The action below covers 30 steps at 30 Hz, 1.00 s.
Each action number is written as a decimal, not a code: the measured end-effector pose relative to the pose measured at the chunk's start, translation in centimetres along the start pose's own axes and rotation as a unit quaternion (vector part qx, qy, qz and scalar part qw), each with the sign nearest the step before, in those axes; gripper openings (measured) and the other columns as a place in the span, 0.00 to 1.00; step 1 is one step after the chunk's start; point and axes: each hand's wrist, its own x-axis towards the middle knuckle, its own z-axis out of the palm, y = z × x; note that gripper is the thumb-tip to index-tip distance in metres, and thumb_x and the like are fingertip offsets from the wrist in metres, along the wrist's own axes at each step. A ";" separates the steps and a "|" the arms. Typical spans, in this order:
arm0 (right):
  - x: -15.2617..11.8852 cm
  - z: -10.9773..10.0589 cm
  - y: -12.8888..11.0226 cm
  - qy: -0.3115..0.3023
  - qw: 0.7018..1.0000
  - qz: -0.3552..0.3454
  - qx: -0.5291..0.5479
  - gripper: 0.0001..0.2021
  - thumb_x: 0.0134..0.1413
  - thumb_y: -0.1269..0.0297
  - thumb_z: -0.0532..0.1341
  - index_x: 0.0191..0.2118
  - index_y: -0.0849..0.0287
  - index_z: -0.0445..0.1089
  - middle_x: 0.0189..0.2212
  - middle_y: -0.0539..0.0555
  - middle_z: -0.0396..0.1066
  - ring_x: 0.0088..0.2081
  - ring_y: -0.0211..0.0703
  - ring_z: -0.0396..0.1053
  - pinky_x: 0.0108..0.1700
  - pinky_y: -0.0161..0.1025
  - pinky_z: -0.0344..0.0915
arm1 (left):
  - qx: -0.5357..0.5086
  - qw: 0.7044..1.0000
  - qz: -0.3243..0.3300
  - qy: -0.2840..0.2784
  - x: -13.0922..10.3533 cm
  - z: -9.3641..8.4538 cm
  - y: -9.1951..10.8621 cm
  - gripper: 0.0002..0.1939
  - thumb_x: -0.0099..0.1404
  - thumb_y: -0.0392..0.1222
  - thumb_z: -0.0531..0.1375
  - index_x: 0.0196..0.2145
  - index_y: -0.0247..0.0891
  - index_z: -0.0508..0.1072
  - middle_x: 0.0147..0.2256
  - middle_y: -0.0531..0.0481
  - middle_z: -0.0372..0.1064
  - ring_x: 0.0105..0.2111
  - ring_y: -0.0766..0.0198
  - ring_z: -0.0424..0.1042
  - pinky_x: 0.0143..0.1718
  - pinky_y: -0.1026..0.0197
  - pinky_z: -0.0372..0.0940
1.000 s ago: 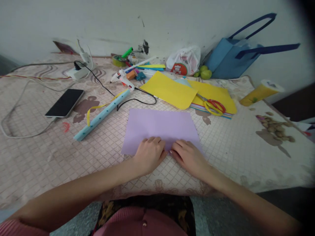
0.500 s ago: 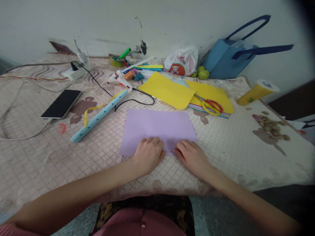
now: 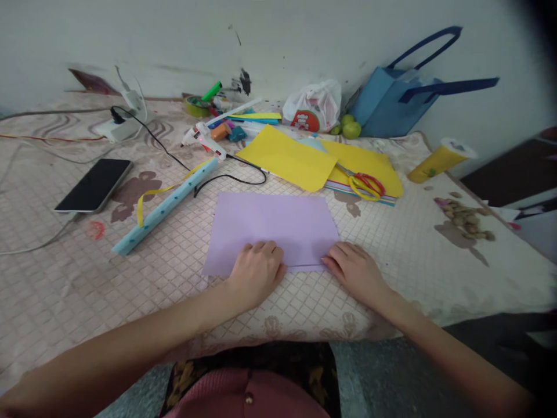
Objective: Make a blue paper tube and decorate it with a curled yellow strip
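A purple paper sheet (image 3: pixel 274 223) lies flat on the patterned tablecloth in front of me, with a narrow fold along part of its near edge. My left hand (image 3: pixel 257 273) is closed on that edge near the middle, fingers curled over the paper. At the near right corner, my right hand (image 3: pixel 355 271) has its fingers curled and pressed together on the same edge. The fold line shows between the two hands. The fingertips are partly hidden beneath both hands.
Left of the sheet are a rolled blue paper strip (image 3: pixel 165 210) and a phone (image 3: pixel 94 186). Behind it lie a glue gun (image 3: pixel 204 140), yellow sheets (image 3: pixel 289 158) and scissors (image 3: pixel 366 186). A yellow roll (image 3: pixel 441 161) and peanut-like pieces (image 3: pixel 465 220) are at right.
My right hand has slid right along the near edge to the sheet's corner, and more of the fold shows. My left hand stays on the edge. The whole view has shifted slightly.
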 end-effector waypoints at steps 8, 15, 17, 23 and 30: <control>-1.3 -0.2 0.8 -0.017 0.999 0.046 0.006 0.11 0.61 0.60 0.50 0.30 0.59 0.61 0.29 0.54 0.65 0.33 0.43 0.63 0.36 0.40 0.60 | 0.002 1.000 0.001 -0.001 -0.1 0.1 -0.1 0.10 0.65 0.40 0.49 0.31 0.35 0.67 0.34 0.46 0.67 0.36 0.57 0.67 0.35 0.55 0.61; -1.6 -0.7 1.0 -0.045 0.995 0.071 0.062 0.11 0.61 0.59 0.50 0.30 0.58 0.59 0.30 0.54 0.65 0.33 0.43 0.63 0.36 0.40 0.61 | -0.001 1.000 0.003 -0.011 0.1 -0.1 -0.2 0.10 0.65 0.40 0.49 0.31 0.35 0.67 0.35 0.46 0.67 0.36 0.56 0.67 0.34 0.54 0.62; -1.7 -0.7 1.2 -0.047 0.994 0.077 0.065 0.11 0.61 0.59 0.50 0.30 0.57 0.59 0.30 0.54 0.65 0.33 0.43 0.63 0.36 0.40 0.61 | -0.001 1.000 0.003 -0.011 0.1 -0.1 -0.2 0.10 0.65 0.39 0.48 0.31 0.35 0.67 0.35 0.46 0.67 0.36 0.56 0.68 0.35 0.53 0.62; -2.9 -0.7 2.9 -0.047 0.988 0.118 0.091 0.11 0.60 0.59 0.51 0.28 0.57 0.58 0.28 0.52 0.65 0.32 0.43 0.64 0.34 0.41 0.62 | -0.001 1.000 0.005 -0.014 0.1 -0.2 -0.1 0.10 0.65 0.40 0.49 0.32 0.35 0.67 0.35 0.45 0.67 0.36 0.56 0.68 0.35 0.54 0.61; -3.6 -2.5 -0.4 0.150 0.978 0.023 0.143 0.08 0.57 0.69 0.54 0.42 0.59 0.65 0.39 0.57 0.69 0.43 0.46 0.66 0.44 0.46 0.66 | -0.007 1.000 0.004 -0.020 0.1 -0.3 -0.1 0.11 0.65 0.39 0.48 0.31 0.35 0.68 0.35 0.45 0.67 0.36 0.56 0.68 0.34 0.54 0.61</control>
